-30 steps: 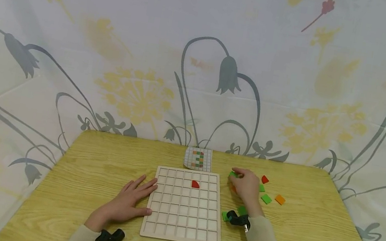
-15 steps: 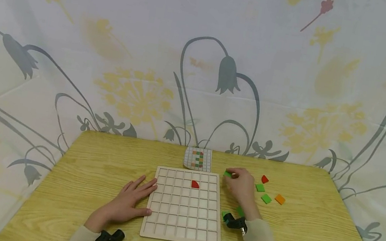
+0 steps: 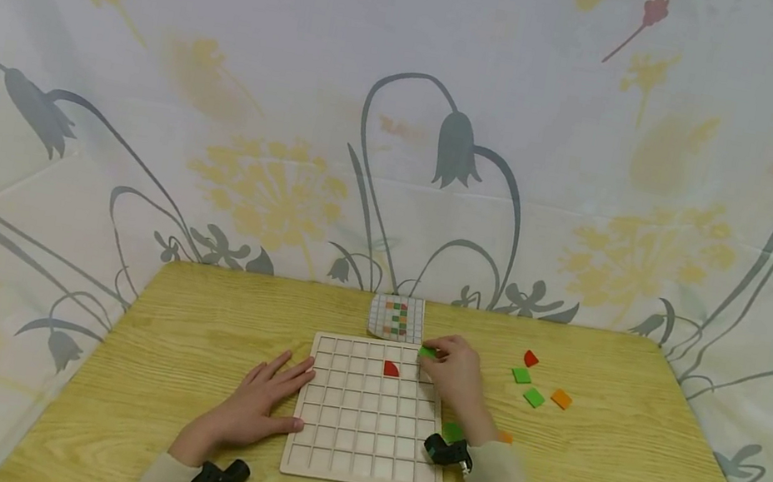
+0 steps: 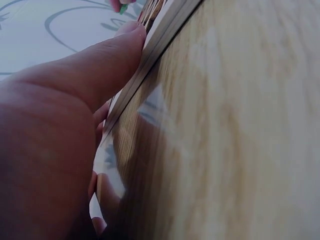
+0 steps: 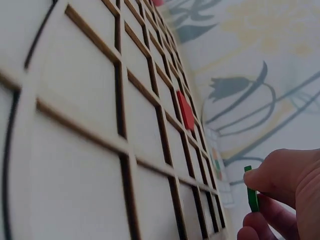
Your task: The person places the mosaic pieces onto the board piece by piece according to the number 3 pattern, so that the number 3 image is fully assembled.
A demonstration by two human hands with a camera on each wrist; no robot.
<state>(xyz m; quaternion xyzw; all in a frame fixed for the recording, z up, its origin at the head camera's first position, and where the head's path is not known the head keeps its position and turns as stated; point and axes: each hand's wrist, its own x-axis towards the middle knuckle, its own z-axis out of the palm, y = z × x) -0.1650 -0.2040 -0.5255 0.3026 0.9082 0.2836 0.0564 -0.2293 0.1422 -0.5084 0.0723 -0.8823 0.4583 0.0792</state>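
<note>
A pale wooden grid board (image 3: 367, 432) lies on the table, and a red quarter-round tile (image 3: 391, 369) sits in one cell of its second row from the back. My right hand (image 3: 458, 377) pinches a green square tile (image 5: 251, 190) between thumb and fingers, above the board's back right corner. The left hand (image 3: 258, 402) rests beside the board with fingers spread, its fingertips and thumb (image 4: 125, 42) touching the left edge. Behind the board lies a pattern card (image 3: 395, 318) printed with coloured squares on a grid.
To the right on the table (image 3: 622, 481) lie a red tile (image 3: 531, 358), two green tiles (image 3: 534, 397) and an orange tile (image 3: 561, 398). Near the right forearm are another green tile (image 3: 453, 432) and a partly covered orange tile (image 3: 505, 437). A patterned cloth (image 3: 289, 91) hangs behind.
My right hand has carried the green tile leftward from the loose tiles to above the board's back right corner. The left hand has stayed still.
</note>
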